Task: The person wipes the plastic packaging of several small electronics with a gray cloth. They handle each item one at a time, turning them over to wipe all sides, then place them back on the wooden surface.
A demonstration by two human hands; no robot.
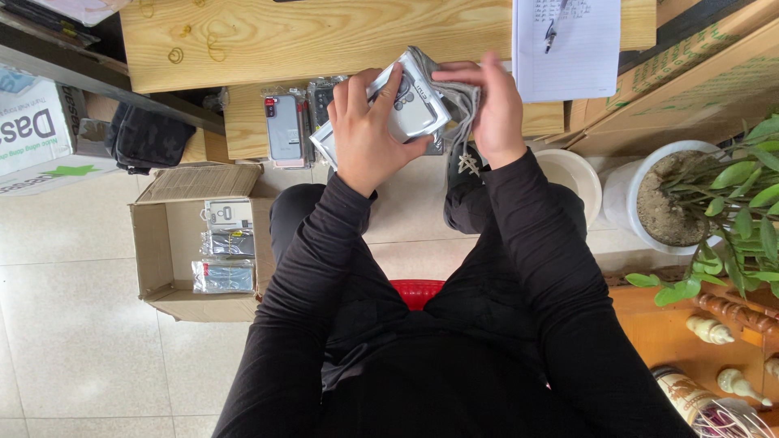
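At the far left, a cardboard box (162, 251) stands open on the tiled floor (73, 324) with a few packaged phone cases (224, 247) lying in it, well apart from both hands. Just right of it, on the lower step of the wooden table (324, 32), more packaged cases (286, 127) lie flat beside the left hand. The left hand (365, 134) is closed from below and from the left around a clear-wrapped phone case (414, 109), its fingers (388, 88) folded over the near face and the thumb tucked under the lower edge. The case is held in the air above the table's front edge, between the two hands, and its long axis runs on a slant, from low at the left to high at the right, with the camera cut-out about mid-length. The right hand (495, 109) is at the case's upper right end, its fingers pinched together on the loose grey wrapper or flap there, so this end lies nearer the right hand while the body of the case sits in the left. Further right, a sheet of paper with a pen (568, 49) lies on the table, and white plant pots (649, 195) stand on the floor.
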